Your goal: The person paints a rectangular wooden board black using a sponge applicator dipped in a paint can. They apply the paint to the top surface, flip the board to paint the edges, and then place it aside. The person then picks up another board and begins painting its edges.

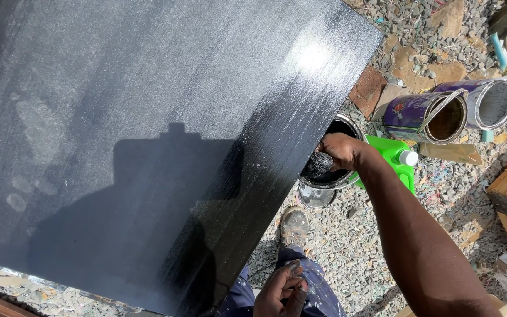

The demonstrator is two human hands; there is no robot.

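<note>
Gripping a black-soaked sponge (pixel 318 165), the right hand (pixel 340 151) is hovering over the paint can (pixel 347 126), just right of the black board (pixel 148 135).

One view only, from a camera worn on the person's head. It looks steeply down, almost straight at the ground, from standing height. A large black-painted flat board (pixel 148 135) fills the left and middle of the frame, running diagonally; grey gravel ground (pixel 359 240) shows to the right. The person's own shoe and trouser legs appear at the bottom edge, directly beneath the lens.
</note>
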